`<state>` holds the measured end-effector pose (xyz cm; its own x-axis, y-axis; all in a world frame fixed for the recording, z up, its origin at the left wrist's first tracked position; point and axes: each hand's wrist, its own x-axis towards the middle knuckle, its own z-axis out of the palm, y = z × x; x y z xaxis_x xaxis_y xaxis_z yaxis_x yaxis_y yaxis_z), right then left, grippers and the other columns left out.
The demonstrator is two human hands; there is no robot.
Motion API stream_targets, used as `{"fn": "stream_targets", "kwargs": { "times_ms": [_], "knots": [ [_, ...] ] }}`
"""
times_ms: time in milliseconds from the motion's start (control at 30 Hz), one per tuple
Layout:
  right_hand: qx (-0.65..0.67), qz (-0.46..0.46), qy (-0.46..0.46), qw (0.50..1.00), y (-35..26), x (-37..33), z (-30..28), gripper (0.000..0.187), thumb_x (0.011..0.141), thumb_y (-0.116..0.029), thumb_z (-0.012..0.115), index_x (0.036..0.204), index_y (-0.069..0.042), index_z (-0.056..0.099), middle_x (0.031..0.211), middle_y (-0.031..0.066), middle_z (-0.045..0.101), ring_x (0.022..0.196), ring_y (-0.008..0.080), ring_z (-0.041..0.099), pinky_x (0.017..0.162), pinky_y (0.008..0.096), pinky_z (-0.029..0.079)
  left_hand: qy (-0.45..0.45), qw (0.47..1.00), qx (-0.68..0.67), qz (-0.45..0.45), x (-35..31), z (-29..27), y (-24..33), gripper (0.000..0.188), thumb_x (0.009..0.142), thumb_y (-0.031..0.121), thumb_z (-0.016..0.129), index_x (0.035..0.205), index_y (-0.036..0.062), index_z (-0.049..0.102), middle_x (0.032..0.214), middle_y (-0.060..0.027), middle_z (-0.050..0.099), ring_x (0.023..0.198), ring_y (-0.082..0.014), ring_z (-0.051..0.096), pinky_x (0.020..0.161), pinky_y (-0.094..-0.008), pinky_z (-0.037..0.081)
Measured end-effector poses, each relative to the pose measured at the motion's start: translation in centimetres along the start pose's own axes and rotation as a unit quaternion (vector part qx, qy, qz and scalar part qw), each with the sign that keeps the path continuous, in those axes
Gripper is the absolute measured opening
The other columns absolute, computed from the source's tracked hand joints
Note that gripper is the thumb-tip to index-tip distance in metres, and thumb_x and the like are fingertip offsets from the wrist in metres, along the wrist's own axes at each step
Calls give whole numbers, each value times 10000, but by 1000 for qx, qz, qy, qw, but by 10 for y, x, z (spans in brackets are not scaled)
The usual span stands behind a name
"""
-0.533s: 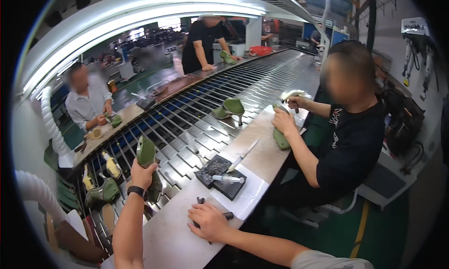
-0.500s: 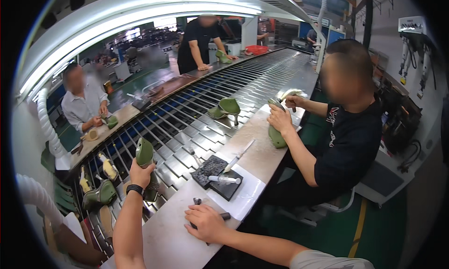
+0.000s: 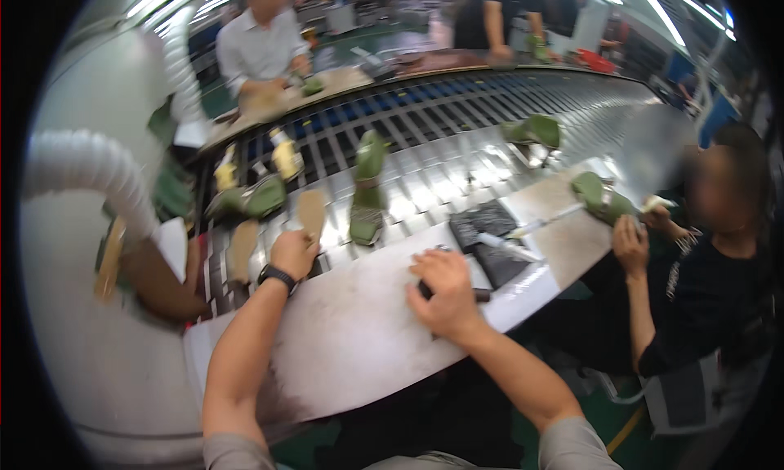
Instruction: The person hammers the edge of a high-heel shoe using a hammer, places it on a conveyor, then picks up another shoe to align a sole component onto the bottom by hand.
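Note:
My left hand [image 3: 296, 253], with a black watch on its wrist, has its fingers closed at the narrow lower end of a tan insole [image 3: 311, 213] at the conveyor's near edge. Just past it, a green heeled shoe [image 3: 367, 194] lies lengthwise on the metal slats, out of my grasp. My right hand [image 3: 447, 294] rests over a black-handled tool [image 3: 482, 295] on the pale worktop [image 3: 343, 331]. Its thumb and fingers are spread, and they hide most of the tool. Beyond its fingertips lies a black block [image 3: 483, 218] beside a white syringe [image 3: 508, 246].
Another insole [image 3: 243, 249], a green shoe [image 3: 249, 199] and yellow-and-white shoe lasts [image 3: 286, 155] lie left on the conveyor [image 3: 445, 164]. Another pair of green shoes [image 3: 535, 131] stands farther right. A co-worker's hand [image 3: 630, 245] holds a green shoe at right; two people stand opposite. A white hose [image 3: 94, 172] hangs left.
My left hand has let go of the green shoe, now on the conveyor, and moved to the tan insole. My right hand stays over the tool, its thumb farther out. The view has turned left.

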<state>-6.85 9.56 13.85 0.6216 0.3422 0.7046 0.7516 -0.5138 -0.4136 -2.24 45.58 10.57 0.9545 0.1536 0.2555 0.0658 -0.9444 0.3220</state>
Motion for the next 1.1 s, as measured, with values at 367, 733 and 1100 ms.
{"fn": "stream_targets", "kwargs": {
  "times_ms": [367,733,1100],
  "knots": [
    [311,132,-272,901,-39,61,78,908,892,-200,815,1664,-135,342,1311,218,706,1137,293,721,1030,412,564,167,971,-164,40,-69,-63,44,225,885,211,853,913,-3,790,1062,-139,756,861,-244,740,723,-330,571],
    [509,249,-182,804,-20,65,82,580,893,-159,837,1404,7,619,1108,134,764,1020,186,729,921,335,585,96,923,-357,109,-73,-76,113,206,990,78,719,1179,-4,714,1285,-185,695,1069,-259,742,853,-357,626],
    [433,338,-166,819,-23,65,67,417,920,-179,801,1282,-14,675,858,91,709,779,137,645,753,311,546,111,958,258,-60,193,-1,-39,847,840,635,791,1323,-18,553,1276,-258,669,1160,-410,675,973,-514,541]
  ]
}}
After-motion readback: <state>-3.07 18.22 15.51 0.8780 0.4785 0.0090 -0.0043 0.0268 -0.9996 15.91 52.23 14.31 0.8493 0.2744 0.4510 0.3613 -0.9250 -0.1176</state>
